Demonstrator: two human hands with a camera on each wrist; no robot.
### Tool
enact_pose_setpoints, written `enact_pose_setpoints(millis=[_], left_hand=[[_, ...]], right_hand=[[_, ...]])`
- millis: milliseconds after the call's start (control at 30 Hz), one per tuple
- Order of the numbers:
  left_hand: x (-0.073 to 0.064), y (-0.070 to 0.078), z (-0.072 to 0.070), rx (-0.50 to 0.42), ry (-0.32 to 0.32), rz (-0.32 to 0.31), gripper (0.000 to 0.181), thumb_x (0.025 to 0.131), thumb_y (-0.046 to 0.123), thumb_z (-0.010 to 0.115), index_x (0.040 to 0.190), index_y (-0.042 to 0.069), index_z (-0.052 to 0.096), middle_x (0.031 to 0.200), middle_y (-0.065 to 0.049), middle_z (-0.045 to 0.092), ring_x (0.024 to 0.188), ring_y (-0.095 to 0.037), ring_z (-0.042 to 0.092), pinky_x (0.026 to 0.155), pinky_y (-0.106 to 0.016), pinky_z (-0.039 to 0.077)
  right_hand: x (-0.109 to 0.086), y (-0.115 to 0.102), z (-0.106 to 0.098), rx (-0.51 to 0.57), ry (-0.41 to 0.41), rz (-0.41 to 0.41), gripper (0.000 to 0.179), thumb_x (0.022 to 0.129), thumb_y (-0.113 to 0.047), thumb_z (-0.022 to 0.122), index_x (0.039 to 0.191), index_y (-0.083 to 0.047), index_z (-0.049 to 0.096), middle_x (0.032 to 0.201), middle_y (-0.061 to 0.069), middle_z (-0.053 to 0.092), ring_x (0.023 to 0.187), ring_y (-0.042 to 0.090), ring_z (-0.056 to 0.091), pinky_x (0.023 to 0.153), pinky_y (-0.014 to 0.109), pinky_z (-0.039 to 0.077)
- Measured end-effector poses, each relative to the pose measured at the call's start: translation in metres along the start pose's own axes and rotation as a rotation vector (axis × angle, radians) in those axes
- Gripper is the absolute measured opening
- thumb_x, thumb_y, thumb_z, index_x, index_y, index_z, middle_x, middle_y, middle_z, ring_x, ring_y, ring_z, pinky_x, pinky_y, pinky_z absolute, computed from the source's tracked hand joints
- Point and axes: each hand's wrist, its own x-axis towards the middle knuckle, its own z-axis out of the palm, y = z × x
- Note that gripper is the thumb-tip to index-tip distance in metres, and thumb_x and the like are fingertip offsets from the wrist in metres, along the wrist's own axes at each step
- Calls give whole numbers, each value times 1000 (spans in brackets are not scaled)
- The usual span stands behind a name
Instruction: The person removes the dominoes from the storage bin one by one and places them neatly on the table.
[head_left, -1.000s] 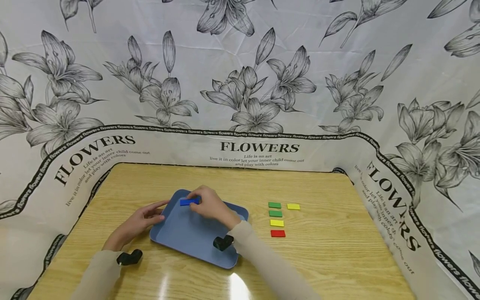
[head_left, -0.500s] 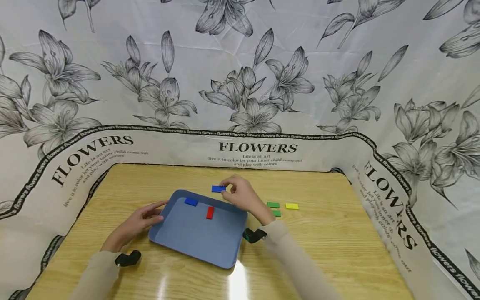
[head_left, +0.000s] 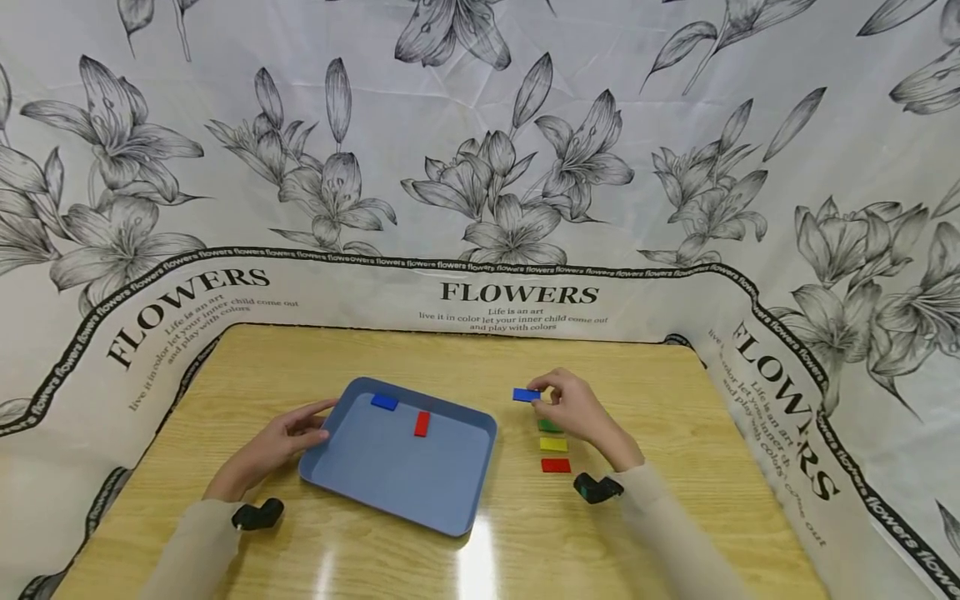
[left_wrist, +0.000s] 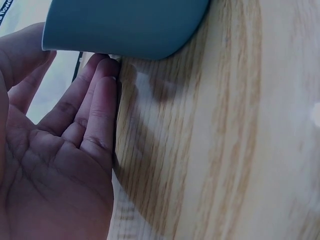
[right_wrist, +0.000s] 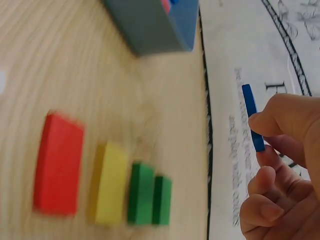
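My right hand (head_left: 576,408) pinches a flat blue block (head_left: 527,395) between thumb and fingertips, to the right of the tray. In the right wrist view the same blue block (right_wrist: 253,118) stands thin and edge-on in the fingers. My left hand (head_left: 272,450) holds the blue-grey tray (head_left: 390,510) at its left edge, thumb over the rim. The left wrist view has the outstretched fingers (left_wrist: 100,110) reaching under the tray (left_wrist: 125,30). Inside the tray lie another blue block (head_left: 385,402) near the far wall and a red block (head_left: 422,424).
Right of the tray, a green block (head_left: 551,426), a yellow block (head_left: 553,445) and a red block (head_left: 556,466) line up on the wooden table (head_left: 645,533). A second green block (right_wrist: 162,200) shows beside them in the right wrist view. A flower-printed cloth (head_left: 517,225) surrounds the table.
My right hand has lifted the blue block out of the tray and carried it right, over the far rim, to beside the column of blocks. The left hand stays at the tray.
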Motion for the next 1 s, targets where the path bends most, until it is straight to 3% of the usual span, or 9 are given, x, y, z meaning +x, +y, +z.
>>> enact_pose_setpoints(millis=[367,800,1000], left_hand=[[1,5,-2,5,8,-29,63,104,29,63,161,17,38,152,-23,49,136,-38,49,100,-38,51],[2,3,1,9,2,-25,62,105,27,62,161,17,38,152,-24,49,135,-37,51,99,-34,51],[1,1,0,-4,2,-18,61,105,26,63,161,18,39,152,-23,48,137,-40,49,99,-32,50]], right_hand=[[-31,46,-22,-70,-18,66,20,92,-6,72,111,-3,76,105,14,66,74,15,49,65,26,43],[-50,77,-28,-78,-42,121,21,91,-4,71,112,0,75,107,14,67,74,15,47,63,26,39],[-58,88,-29,-96,-42,141,22,93,-6,71,113,0,74,99,9,62,72,15,46,61,26,39]])
